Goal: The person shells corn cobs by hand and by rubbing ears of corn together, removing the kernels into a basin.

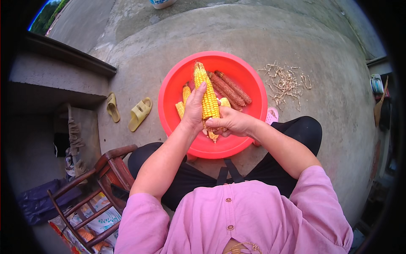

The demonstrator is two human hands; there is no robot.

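Note:
Over a red plastic basin [171, 120] I hold an ear of yellow corn [207, 90], its narrow end pointing away from me. My left hand [195, 106] wraps around its left side, thumb lying along the kernels. At the near, thicker end, my right hand [233, 122] grips the ear with its thumb across the base. Several reddish-brown bare corncobs [233, 89] lie at the right inside the basin. More yellow ears [186, 92] rest at its left, and others beneath my hands are partly hidden.
A heap of dry, string-like strands [285, 82] lies on the concrete floor [336, 95] to the right. Yellow slippers [140, 114] are at the left, near a wooden chair [109, 171] with plastic bags beside it. A bucket [162, 2] stands at the far edge.

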